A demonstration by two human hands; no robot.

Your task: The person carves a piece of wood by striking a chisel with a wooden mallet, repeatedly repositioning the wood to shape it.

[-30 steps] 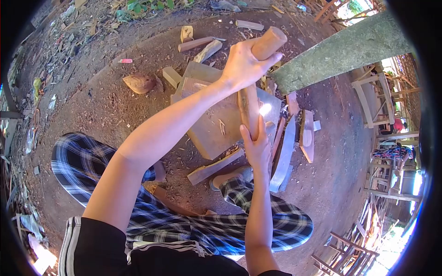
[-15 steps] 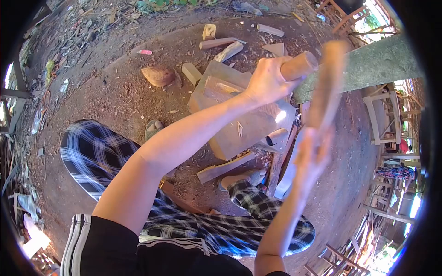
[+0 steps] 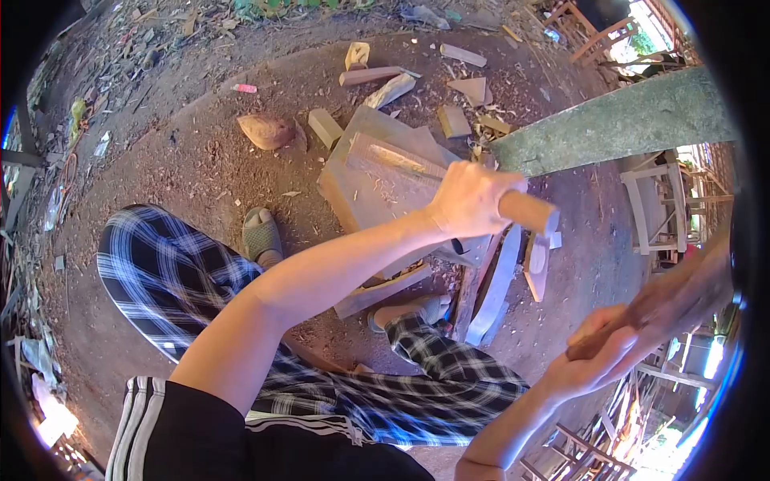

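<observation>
My left hand (image 3: 477,200) is closed around a chisel, its round wooden handle (image 3: 531,213) sticking out to the right; the blade is mostly hidden behind the hand. Beneath it, a pale wooden piece with a carved hollow (image 3: 401,158) lies on a thick wooden block (image 3: 341,188). At the lower right my right hand (image 3: 589,357) grips a dark wooden mallet (image 3: 682,293), raised away from the chisel and running toward the right edge of view.
Wood offcuts (image 3: 393,90) and shavings lie on the dirt ground beyond the block. A rounded brown wooden piece (image 3: 265,131) sits to the left. A long greenish plank (image 3: 609,124) reaches in from the right. My sandaled foot (image 3: 261,234) rests beside the block; wooden frames (image 3: 654,204) stand at right.
My right hand has swung the mallet away to the right and down, from beside the chisel handle. My left hand with the chisel has lowered slightly toward me.
</observation>
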